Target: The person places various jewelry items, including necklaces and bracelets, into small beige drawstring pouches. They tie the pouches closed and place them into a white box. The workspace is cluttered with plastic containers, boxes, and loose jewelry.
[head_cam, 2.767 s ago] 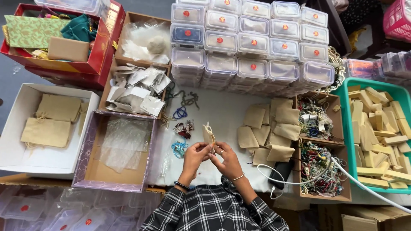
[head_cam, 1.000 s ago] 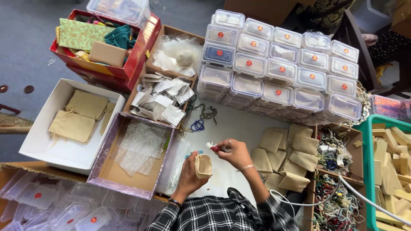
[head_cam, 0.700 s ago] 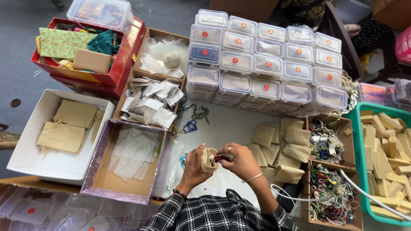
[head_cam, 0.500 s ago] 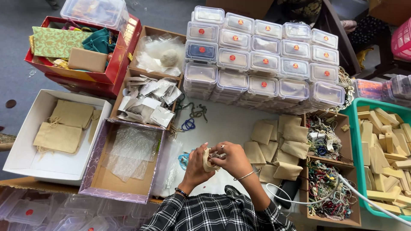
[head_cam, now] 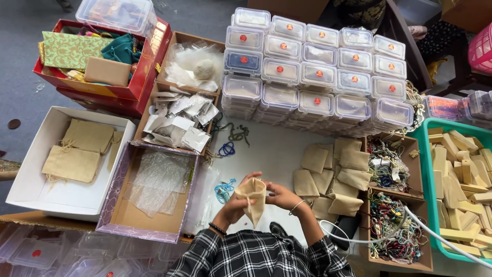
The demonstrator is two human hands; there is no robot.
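Observation:
Both my hands hold a small beige cloth pouch point(head_cam: 252, 199) above the white table, close to my body. My left hand point(head_cam: 234, 206) grips its left side and my right hand point(head_cam: 280, 195) holds its mouth from the right. The pouch's mouth faces up and its tip hangs down. A pile of the same beige pouches point(head_cam: 333, 173) lies just right of my hands. Blue and dark beaded bracelets point(head_cam: 225, 169) lie on the table just beyond my left hand.
Stacked clear lidded boxes point(head_cam: 312, 66) fill the far middle. A white box with beige bags point(head_cam: 61, 159) and a cardboard box with bubble wrap point(head_cam: 154, 190) stand left. Boxes of bracelets point(head_cam: 392, 205) and a teal crate of pale blocks point(head_cam: 461, 174) stand right.
My right hand reached out, then came back to the pouch. Both hands now hold the pouch with its mouth up and its body hanging lower.

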